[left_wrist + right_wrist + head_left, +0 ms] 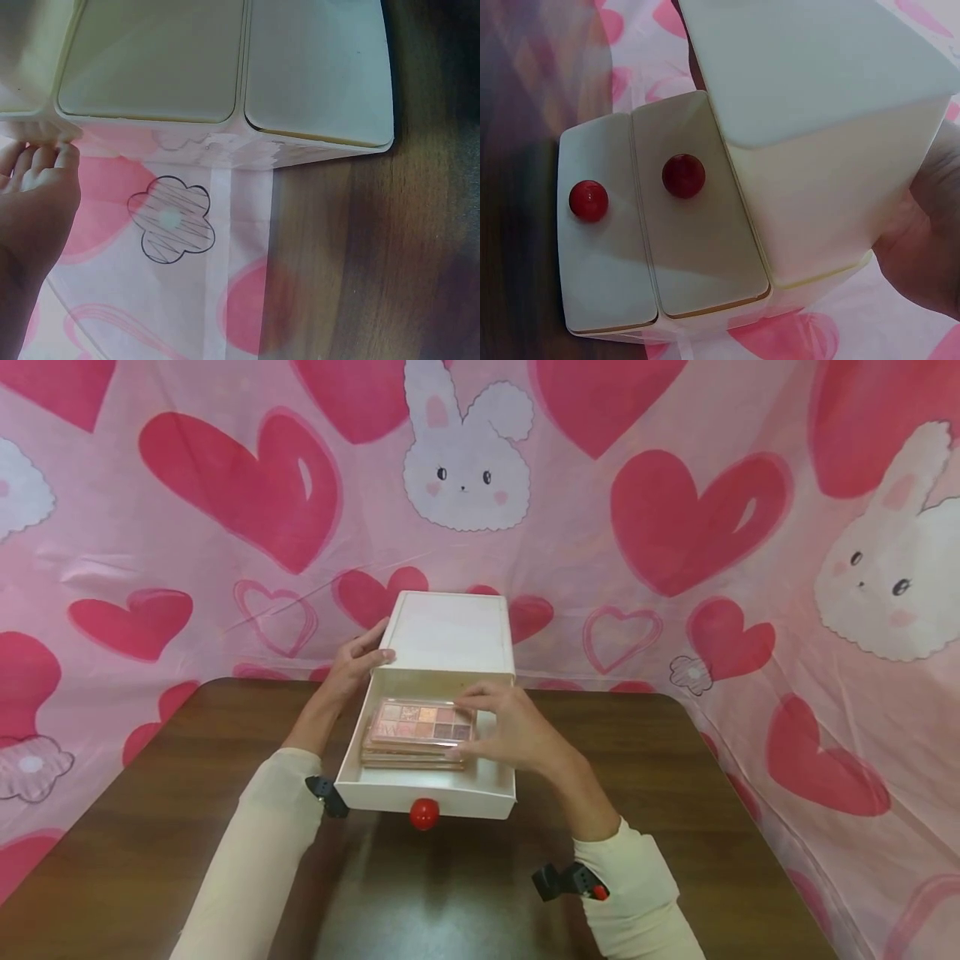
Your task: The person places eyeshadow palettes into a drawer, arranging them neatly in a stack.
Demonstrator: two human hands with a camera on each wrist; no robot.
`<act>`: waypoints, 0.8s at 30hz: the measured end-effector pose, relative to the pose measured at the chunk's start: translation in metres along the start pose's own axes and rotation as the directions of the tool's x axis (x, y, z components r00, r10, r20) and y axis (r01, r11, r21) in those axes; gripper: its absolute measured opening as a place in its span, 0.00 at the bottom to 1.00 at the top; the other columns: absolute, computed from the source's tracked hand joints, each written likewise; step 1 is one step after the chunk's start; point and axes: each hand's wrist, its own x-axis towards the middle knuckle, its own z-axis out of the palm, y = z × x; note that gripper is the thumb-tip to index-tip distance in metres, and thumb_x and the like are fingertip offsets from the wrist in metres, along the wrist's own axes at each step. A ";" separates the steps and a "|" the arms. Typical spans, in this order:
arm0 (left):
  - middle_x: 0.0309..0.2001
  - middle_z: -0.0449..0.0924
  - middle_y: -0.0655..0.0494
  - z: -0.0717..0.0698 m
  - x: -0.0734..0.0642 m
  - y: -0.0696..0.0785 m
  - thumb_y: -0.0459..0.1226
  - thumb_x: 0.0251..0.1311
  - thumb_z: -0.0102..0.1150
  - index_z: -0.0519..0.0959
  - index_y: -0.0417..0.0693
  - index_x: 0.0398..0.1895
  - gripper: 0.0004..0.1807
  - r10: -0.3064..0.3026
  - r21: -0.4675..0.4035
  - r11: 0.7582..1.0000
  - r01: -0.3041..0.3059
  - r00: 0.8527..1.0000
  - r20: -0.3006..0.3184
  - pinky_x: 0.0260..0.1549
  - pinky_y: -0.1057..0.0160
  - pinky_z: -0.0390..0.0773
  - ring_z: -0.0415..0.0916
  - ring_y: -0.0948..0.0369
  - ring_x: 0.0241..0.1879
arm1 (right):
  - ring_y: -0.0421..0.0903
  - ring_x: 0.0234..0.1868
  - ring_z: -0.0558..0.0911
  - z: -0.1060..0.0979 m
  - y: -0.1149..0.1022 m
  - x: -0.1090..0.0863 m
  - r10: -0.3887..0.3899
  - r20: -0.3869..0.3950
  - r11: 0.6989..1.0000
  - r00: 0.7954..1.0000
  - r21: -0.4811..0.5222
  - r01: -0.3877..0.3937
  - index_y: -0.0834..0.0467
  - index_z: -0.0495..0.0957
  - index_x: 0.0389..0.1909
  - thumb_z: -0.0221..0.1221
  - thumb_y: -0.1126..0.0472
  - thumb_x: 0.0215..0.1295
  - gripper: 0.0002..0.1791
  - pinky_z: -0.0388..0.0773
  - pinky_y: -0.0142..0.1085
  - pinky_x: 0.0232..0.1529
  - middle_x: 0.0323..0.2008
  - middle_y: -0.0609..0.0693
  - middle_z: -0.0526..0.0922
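Observation:
A white drawer unit point(452, 631) stands on the table with its top drawer point(480, 802) pulled out. Inside the drawer lies a stack of makeup palettes point(408, 761). My right hand point(510, 731) reaches in and pinches the right end of the uppermost eyeshadow palette point(422, 722), thumb at the near edge and fingers at the far edge. Whether that palette is clear of the stack I cannot tell. My left hand point(358, 664) rests against the unit's left side, thumb near the top front corner. In the left wrist view, its fingers point(45, 159) touch the side wall.
The open drawer's front bears a red round knob point(424, 814). Below it, two shut drawers have red knobs too, a middle one point(683, 176) and a lower one point(589, 201). Behind the brown wooden table point(645, 777) hangs a pink cloth point(570, 552) with hearts and rabbits.

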 end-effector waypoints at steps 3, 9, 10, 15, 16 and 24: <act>0.80 0.54 0.38 0.000 0.002 -0.001 0.30 0.64 0.50 0.54 0.42 0.80 0.39 -0.002 -0.002 1.000 0.002 1.000 -0.003 0.50 0.78 0.78 0.73 0.73 0.50 | 0.51 0.59 0.81 0.000 0.001 -0.001 -0.007 -0.029 0.999 1.000 0.031 0.008 0.61 0.84 0.58 0.79 0.57 0.48 0.33 0.79 0.47 0.64 0.55 0.54 0.86; 0.81 0.53 0.42 -0.001 0.002 -0.002 0.30 0.64 0.49 0.54 0.43 0.80 0.39 -0.004 -0.013 1.000 0.004 1.000 -0.004 0.51 0.79 0.76 0.70 0.72 0.55 | 0.51 0.60 0.82 0.001 -0.002 -0.010 -0.044 -0.173 0.988 0.984 0.137 0.068 0.61 0.84 0.56 0.73 0.61 0.57 0.25 0.79 0.49 0.64 0.55 0.54 0.86; 0.81 0.52 0.42 0.000 0.002 -0.002 0.30 0.64 0.49 0.54 0.43 0.80 0.39 -0.004 -0.015 1.000 0.004 1.000 -0.003 0.52 0.79 0.76 0.70 0.72 0.55 | 0.51 0.60 0.82 0.001 -0.003 -0.012 -0.059 -0.205 0.984 0.977 0.155 0.091 0.61 0.84 0.56 0.72 0.62 0.57 0.24 0.79 0.49 0.64 0.55 0.54 0.86; 0.81 0.52 0.43 0.000 0.002 -0.002 0.30 0.64 0.49 0.54 0.42 0.80 0.39 -0.004 -0.012 1.000 0.004 1.000 -0.008 0.53 0.79 0.75 0.68 0.71 0.57 | 0.51 0.58 0.83 -0.001 -0.017 -0.027 -0.091 -0.292 0.961 0.952 0.224 0.160 0.62 0.84 0.56 0.70 0.64 0.59 0.22 0.80 0.47 0.61 0.54 0.55 0.86; 0.81 0.52 0.43 0.000 0.001 -0.002 0.30 0.64 0.49 0.54 0.42 0.80 0.39 -0.004 -0.011 1.000 0.004 1.000 -0.006 0.53 0.80 0.75 0.68 0.71 0.58 | 0.50 0.57 0.83 -0.001 -0.021 -0.030 -0.088 -0.291 0.959 0.953 0.233 0.160 0.62 0.84 0.56 0.70 0.64 0.60 0.21 0.81 0.46 0.60 0.54 0.54 0.86; 0.81 0.52 0.44 0.000 0.003 -0.001 0.31 0.64 0.49 0.54 0.42 0.80 0.39 -0.010 -0.003 1.000 0.010 1.000 -0.004 0.55 0.80 0.73 0.66 0.69 0.62 | 0.49 0.53 0.84 0.008 -0.045 -0.057 -0.155 -0.333 0.944 0.930 0.227 0.239 0.63 0.86 0.51 0.69 0.68 0.57 0.19 0.82 0.40 0.57 0.50 0.55 0.88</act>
